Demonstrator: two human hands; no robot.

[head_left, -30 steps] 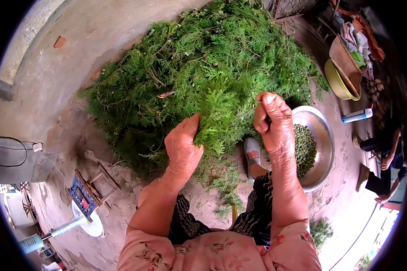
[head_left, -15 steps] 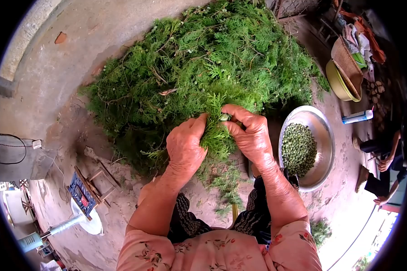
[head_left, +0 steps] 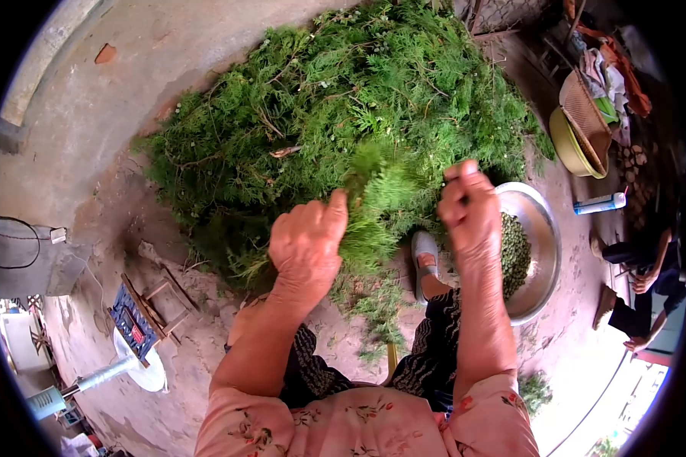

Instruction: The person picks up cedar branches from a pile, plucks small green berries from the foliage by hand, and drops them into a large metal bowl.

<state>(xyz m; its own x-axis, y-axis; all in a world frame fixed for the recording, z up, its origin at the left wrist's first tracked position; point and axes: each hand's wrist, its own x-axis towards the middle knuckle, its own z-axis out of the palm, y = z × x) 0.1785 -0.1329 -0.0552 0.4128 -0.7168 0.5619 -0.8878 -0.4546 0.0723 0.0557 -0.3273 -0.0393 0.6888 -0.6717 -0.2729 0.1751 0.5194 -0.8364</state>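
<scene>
My left hand [head_left: 306, 238] is closed round a leafy evergreen sprig [head_left: 373, 217], whose fronds are blurred by motion. The sprig points up and to the right, over the near side of a big heap of cut evergreen branches [head_left: 312, 114]. Apart from the sprig, my right hand [head_left: 471, 207] hangs by the left rim of a metal basin [head_left: 550, 266]. Its fingers are curled together, and whatever is between them is hidden. Many small round green cones [head_left: 515, 263] lie in the basin, partly covered by my right forearm.
A yellow tub [head_left: 568, 145] with a woven basket stands at the right, near a blue-and-white canister [head_left: 600, 203]. Another person's hand [head_left: 645, 278] shows at the far right. A small wooden stool [head_left: 149, 320] and a white fan [head_left: 141, 365] are at the lower left.
My right hand has left the sprig and moved right to the basin's edge, fingers curled. My left hand keeps the sprig and has shifted slightly left. A shoe now shows between my arms.
</scene>
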